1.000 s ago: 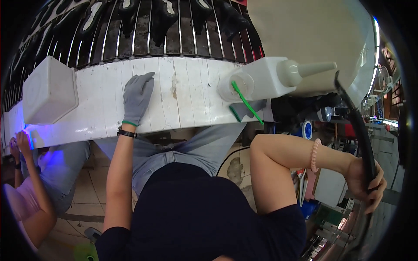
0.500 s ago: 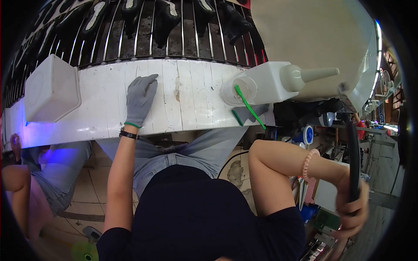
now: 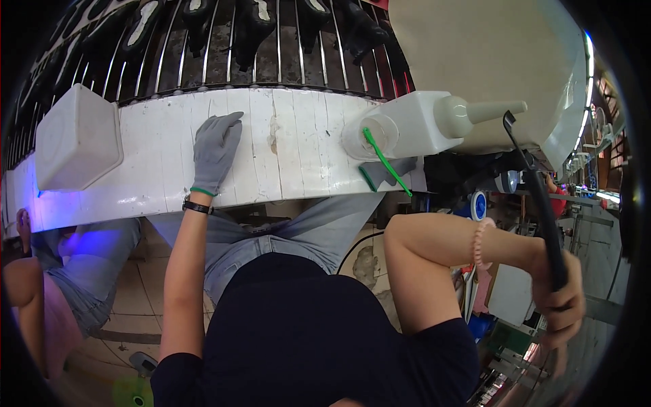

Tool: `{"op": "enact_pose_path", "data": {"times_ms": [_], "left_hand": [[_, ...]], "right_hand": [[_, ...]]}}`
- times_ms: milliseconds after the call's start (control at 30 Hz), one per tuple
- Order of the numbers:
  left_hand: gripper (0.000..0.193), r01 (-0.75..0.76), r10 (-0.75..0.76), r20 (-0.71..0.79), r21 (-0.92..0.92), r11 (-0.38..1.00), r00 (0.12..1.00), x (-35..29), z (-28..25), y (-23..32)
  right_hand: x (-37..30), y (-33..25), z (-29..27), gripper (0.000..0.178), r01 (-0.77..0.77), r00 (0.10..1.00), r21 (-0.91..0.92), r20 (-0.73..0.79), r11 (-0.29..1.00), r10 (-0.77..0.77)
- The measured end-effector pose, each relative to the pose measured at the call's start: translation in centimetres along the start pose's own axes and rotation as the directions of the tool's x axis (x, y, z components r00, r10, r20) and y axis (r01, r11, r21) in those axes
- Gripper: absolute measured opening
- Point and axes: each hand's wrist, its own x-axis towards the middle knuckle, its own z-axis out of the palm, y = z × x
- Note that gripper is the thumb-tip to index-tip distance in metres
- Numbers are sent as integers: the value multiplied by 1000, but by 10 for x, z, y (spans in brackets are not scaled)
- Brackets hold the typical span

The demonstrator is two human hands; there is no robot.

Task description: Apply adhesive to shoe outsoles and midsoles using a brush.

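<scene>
The right hand's (image 3: 561, 298) fingers grip a black tool (image 3: 544, 217) beyond the surface's (image 3: 298, 149) right edge; gloved left hand (image 3: 215, 154) rests thereon, finger opening indeterminable.

White bench (image 3: 298, 156), surface worn. Rack of metal bars (image 3: 279, 54) along its far edge. Tiled floor (image 3: 152, 278) below near edge. Blue light (image 3: 44, 197) on left end.

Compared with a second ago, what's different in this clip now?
The right hand has shifted slightly left and down in the picture, and the black tool it grips has its tip further left. At far left, the co-worker's forearms have pulled back. Nothing was visibly picked up or released by the wearer. Unchanged: the gloved left hand on the white table, and the spouted bottle.
</scene>
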Motion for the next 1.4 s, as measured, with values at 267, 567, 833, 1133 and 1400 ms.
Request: {"op": "enact_pose_path", "data": {"times_ms": [267,567,833,1133,1400], "left_hand": [[22,-9,9,-4,-2,1000,1000,2,-3,0],[23,13,-12,7,-11,1000,1000,2,-5,2],[23,-2,2,-20,4,1000,1000,0,-6,0],[23,17,-17,-3,-12,1000,1000,1,-7,0],[22,12,-12,6,-3,1000,1000,-2,-8,1]], "right_hand": [[2,12,18,22,144,978,180,-177,973,-112],[3,26,35,22,-37,996,48,-83,998,41],[10,7,18,22,145,974,108,-189,983,-123],[17,-10,-11,26,33,985,19,-169,999,-29],[29,-22,-16,25,56,989,-151,-127,987,-75]]}}
